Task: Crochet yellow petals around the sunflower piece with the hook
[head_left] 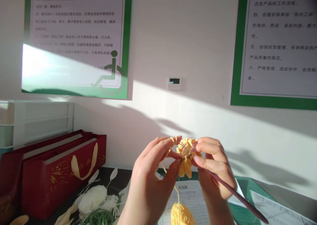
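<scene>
Yellow crochet work (185, 167), a small ruffled piece, is held up between my two hands. My left hand (155, 164) pinches its left edge, with yellow yarn looped round the raised index finger. In my right hand (215, 162) is a crochet hook (235, 193) with a long dark handle. Its thin metal tip reaches into the work, and the right fingertips touch the piece too. From the left hand a strand runs down to a ball of yellow yarn (182, 214) below, partly cut off by the frame's bottom edge.
Printed sheets (194, 192) lie on a green cutting mat (244, 185). At left stand red gift bags (61, 175) before a white rack (47, 119). White yarn (92, 198) and green yarn (99, 216) lie near them. Green-framed posters (128, 47) hang on the wall behind.
</scene>
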The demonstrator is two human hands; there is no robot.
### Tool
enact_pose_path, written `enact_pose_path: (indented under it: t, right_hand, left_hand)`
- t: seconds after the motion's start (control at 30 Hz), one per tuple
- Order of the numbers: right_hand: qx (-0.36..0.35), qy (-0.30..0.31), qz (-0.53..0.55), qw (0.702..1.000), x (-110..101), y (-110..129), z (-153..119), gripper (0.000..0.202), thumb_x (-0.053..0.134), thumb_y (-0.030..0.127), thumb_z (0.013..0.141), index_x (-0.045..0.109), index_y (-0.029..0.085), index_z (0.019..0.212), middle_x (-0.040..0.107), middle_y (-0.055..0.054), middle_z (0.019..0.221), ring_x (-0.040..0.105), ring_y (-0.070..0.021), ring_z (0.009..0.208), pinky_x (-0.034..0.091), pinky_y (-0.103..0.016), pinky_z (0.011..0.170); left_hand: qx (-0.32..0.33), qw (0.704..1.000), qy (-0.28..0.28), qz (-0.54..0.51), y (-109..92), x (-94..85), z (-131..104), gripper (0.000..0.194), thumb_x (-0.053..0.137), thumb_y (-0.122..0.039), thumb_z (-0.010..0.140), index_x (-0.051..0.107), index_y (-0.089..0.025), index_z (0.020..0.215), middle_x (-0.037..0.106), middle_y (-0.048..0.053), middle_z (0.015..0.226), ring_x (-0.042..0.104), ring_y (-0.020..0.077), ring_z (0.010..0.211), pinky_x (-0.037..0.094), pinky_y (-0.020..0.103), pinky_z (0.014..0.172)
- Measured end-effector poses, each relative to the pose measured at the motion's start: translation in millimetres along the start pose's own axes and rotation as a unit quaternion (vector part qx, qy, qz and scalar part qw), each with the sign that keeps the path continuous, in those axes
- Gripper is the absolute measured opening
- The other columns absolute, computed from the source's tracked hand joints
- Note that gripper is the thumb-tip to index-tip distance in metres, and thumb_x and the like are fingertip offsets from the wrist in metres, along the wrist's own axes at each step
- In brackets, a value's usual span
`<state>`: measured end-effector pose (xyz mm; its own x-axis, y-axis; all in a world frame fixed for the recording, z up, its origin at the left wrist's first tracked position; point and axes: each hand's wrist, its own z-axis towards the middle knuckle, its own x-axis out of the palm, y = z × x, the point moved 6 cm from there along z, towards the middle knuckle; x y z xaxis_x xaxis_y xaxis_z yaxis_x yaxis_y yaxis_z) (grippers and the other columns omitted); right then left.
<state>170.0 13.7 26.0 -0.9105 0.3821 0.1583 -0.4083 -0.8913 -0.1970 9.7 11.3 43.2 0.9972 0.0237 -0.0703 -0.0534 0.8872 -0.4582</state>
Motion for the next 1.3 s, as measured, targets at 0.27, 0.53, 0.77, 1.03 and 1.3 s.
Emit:
enact_pose_path:
  t: [0.27,0.53,0.77,1.03,1.3]
  right_hand:
    - [-0.038,-0.018,-0.015,0.999,0.6,0.8,0.3,0.023,0.063,0.001,0.085,0.067,0.022,0.094,0.069,-0.003,0.097,0.068,-0.0245,0.096,0.059,-0.044,0.07]
    - [-0.042,-0.012,-0.034,0.998,-0.4,0.8,-0.7,0.031,0.066,-0.006,0.078,0.066,0.021,0.093,0.069,-0.002,0.099,0.067,-0.0235,0.096,0.06,-0.044,0.071]
    - [-0.028,-0.011,-0.04,0.999,-0.1,6.0,2.5,0.027,0.065,-0.002,0.082,0.067,0.022,0.094,0.068,-0.002,0.099,0.067,-0.0228,0.095,0.06,-0.044,0.071]
    - [-0.025,-0.012,-0.034,0.999,1.0,9.9,2.7,0.026,0.064,-0.004,0.082,0.065,0.02,0.092,0.068,-0.004,0.1,0.066,-0.0232,0.095,0.06,-0.045,0.072]
    - [-0.021,0.0,-0.038,0.999,3.3,10.0,1.1,0.025,0.062,0.001,0.087,0.067,0.022,0.098,0.068,-0.003,0.102,0.065,-0.0244,0.098,0.059,-0.046,0.072]
  left_hand:
    - [-0.003,0.999,-0.015,0.046,-5.9,-5.3,-1.2,0.028,0.066,-0.001,0.086,0.069,-0.022,0.105,0.073,0.006,0.111,0.076,0.0166,0.08,0.065,0.03,0.079]
    - [0.031,0.994,-0.021,0.103,-7.5,-3.3,-1.8,0.028,0.061,-0.003,0.09,0.069,-0.02,0.11,0.07,0.008,0.112,0.073,0.0181,0.088,0.063,0.03,0.08]
    - [0.045,0.983,0.0,0.177,-11.5,-5.5,-0.5,0.033,0.064,-0.003,0.088,0.071,-0.021,0.115,0.074,0.008,0.107,0.071,0.0175,0.083,0.058,0.029,0.08]
    - [0.018,0.996,-0.05,0.072,-8.1,-2.5,-3.3,0.022,0.062,-0.007,0.091,0.07,-0.021,0.106,0.072,0.009,0.111,0.07,0.0208,0.098,0.061,0.033,0.085]
    - [-0.016,0.999,-0.017,0.028,-1.2,-2.1,-1.8,0.025,0.061,-0.008,0.094,0.069,-0.022,0.113,0.07,0.008,0.116,0.069,0.0199,0.105,0.059,0.033,0.094]
